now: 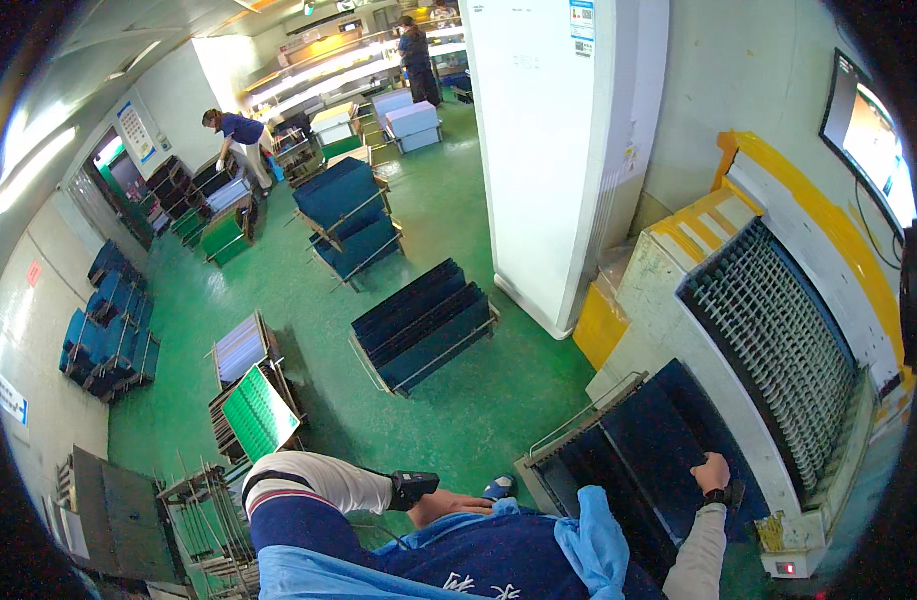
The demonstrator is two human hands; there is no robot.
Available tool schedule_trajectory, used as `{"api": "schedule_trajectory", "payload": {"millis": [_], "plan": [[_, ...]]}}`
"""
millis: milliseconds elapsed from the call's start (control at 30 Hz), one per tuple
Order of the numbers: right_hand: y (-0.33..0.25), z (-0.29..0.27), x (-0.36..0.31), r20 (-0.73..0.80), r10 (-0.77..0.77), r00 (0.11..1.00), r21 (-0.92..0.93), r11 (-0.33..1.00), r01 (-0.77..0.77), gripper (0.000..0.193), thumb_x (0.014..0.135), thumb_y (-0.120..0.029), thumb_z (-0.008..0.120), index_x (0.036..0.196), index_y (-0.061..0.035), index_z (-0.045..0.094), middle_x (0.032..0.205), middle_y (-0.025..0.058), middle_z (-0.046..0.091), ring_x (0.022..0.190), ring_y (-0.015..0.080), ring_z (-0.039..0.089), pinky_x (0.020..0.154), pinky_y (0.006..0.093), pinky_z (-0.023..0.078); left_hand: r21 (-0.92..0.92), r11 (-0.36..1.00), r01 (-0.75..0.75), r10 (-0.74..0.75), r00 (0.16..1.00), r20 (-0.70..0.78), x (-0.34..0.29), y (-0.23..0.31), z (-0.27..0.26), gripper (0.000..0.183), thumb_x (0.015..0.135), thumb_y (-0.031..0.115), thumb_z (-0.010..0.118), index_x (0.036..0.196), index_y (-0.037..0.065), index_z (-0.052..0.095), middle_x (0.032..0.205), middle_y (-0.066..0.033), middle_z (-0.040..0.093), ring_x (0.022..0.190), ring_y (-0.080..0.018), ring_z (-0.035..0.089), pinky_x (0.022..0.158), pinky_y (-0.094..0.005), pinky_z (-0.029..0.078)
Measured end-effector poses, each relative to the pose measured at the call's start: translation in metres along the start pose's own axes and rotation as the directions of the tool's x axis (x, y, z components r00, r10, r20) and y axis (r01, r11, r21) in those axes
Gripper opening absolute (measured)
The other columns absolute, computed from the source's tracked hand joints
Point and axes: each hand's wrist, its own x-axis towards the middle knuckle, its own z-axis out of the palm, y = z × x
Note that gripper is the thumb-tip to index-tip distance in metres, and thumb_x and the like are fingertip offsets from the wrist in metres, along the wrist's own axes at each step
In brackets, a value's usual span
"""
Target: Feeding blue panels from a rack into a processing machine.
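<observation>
Beside the pale, bulky machine with a curved bank of grey metal rollers [778,345], on its left, large dark blue flat rectangular panels [650,440] are held on edge in a wire-railed rack [588,412]. The right hand [711,472] is placed between that machine and the body, curled against the panel nearest the rollers; whether an edge is pinched cannot be told. Farther left of the machine, the left hand [448,508] is laid before the navy shirt [418,560], fingers extended, palm hidden, so whether anything is held cannot be told.

Judged by their thin, straight outlines, the panels may be taken as stiff and fairly light singly, though awkward by their breadth. Some slipperiness might be expected of the smooth faces, and corners could be chipped if knocked. A grip is best taken at the upper edge, near mid-length, with the faces left unrubbed.
</observation>
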Motion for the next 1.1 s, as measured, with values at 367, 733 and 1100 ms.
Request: {"api": "schedule_trajectory", "payload": {"millis": [367, 733, 1100], "plan": [[0.03, 0.031, -0.029, -0.182, -0.239, 0.954, 0.052, 0.966, 0.252, 0.04, 0.066, -0.029, 0.077, 0.094, -0.0008, 0.069, 0.091, 0.0216, 0.067, 0.089, 0.0388, 0.063, 0.079, 0.0461, 0.05, 0.015, 0.998, -0.056, 0.055, 0.996, 0.071, 0.009, -0.003, -0.012, 0.102, 0.068, 0.034, 0.075, 0.146, 0.004, 0.016, 0.15, -0.0215, 0.018, 0.139, -0.0417, 0.021, 0.112, -0.0451, 0.03], [0.043, -0.184, -0.174, -0.495, -0.14, 0.858, 0.085, 0.974, 0.208, 0.042, 0.064, -0.035, 0.079, 0.088, -0.0015, 0.07, 0.079, 0.0223, 0.065, 0.079, 0.0396, 0.063, 0.073, 0.0439, 0.051, -0.095, 0.987, -0.131, 0.146, 0.975, 0.17, 0.021, 0.024, -0.024, 0.075, 0.079, 0.026, 0.067, 0.139, 0.0, 0.03, 0.145, -0.0217, 0.028, 0.139, -0.0397, 0.022, 0.113, -0.0434, 0.028], [0.106, -0.216, -0.224, -0.803, 0.15, 0.577, 0.385, 0.869, 0.31, 0.055, 0.079, 0.009, 0.058, 0.132, -0.0005, 0.051, 0.107, 0.0118, 0.066, 0.097, 0.0224, 0.06, 0.093, 0.0288, 0.043, -0.043, 0.998, 0.041, -0.03, 0.968, 0.247, 0.015, 0.023, -0.022, 0.074, 0.077, 0.029, 0.069, 0.136, 0.001, 0.033, 0.142, -0.0237, 0.031, 0.132, -0.0399, 0.034, 0.108, -0.0427, 0.035]]}}
